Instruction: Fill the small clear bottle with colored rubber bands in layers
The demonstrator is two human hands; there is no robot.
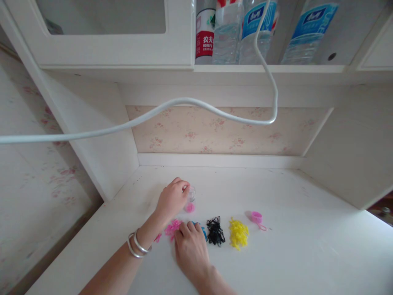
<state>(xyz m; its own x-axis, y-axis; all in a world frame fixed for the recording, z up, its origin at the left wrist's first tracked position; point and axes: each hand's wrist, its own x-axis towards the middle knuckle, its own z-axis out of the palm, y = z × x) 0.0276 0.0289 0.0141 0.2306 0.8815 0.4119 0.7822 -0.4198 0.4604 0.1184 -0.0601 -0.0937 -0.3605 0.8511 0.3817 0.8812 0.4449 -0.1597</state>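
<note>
My left hand (pixel 173 198), with two silver bangles (pixel 138 244) on its wrist, is closed in a pinch at the rim of a small clear jar (pixel 192 194). Whatever lies between its fingertips is too small to make out. Just in front of the jar is a small round pink piece (pixel 190 207). My right hand (pixel 193 250) rests low on the table, fingers curled down between a pile of pink rubber bands (pixel 172 228) and a partly covered blue pile (pixel 203 230); its fingertips are hidden. Black rubber bands (pixel 215 232) and yellow rubber bands (pixel 238 233) lie to the right.
A pink ring-shaped item with a loop (pixel 256 217) lies right of the yellow pile. The white desk (pixel 291 254) has side panels and a back wall. Overhead, a white cable (pixel 184 100) crosses the view below a shelf with several water bottles (pixel 227 35).
</note>
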